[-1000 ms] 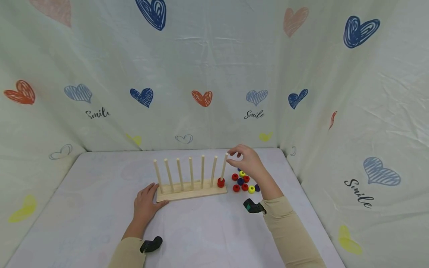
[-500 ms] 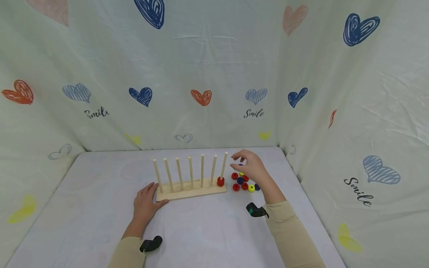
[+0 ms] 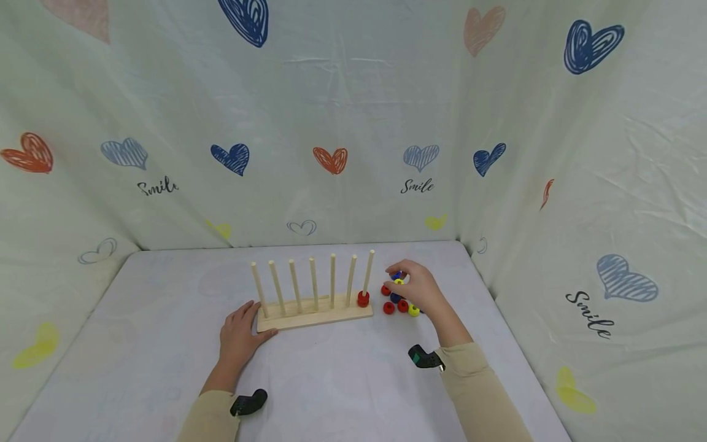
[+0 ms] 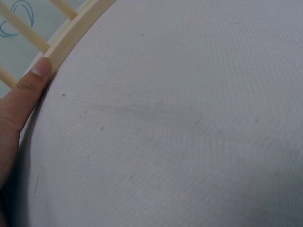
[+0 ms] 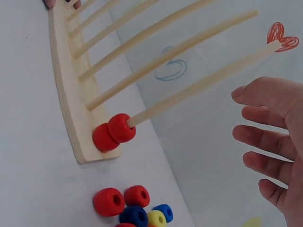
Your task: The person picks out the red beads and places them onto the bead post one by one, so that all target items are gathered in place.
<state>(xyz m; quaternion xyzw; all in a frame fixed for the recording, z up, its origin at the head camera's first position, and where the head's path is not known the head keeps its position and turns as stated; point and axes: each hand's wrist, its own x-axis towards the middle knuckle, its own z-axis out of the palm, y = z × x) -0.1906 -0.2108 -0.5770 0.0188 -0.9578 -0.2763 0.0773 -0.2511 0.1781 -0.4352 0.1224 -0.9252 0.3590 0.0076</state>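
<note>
Fingers of the right hand [image 3: 417, 287] are spread and softly bent, with a wide gap from thumb to forefinger and nothing held between them. From my remote seat I see that hand over the loose beads [image 3: 395, 298]; I cannot tell from the head view whether a fingertip touches one.

The beads lie in a close cluster of red, blue and yellow, toward the far right corner of the worktop [image 3: 331, 380], just beyond the right end of the wooden base [image 3: 320, 318]. That base sits nearer the worktop's far edge than its near one, its right end a little farther back than its left.

Seven upright pegs [image 3: 314, 282] stand in a row along it. On my right wrist feed, two red beads [image 5: 122, 127] are stacked at the foot of the rightmost peg.

I have the left hand [image 3: 239, 334] at the base's left end, holding it with the thumb on the front edge and the other fingers round toward the back.

Both forearms wear beige sleeves [image 3: 480, 393]. Behind the worktop's far edge hangs a pale curtain [image 3: 342, 92] printed with hearts and the word "Smile".
</note>
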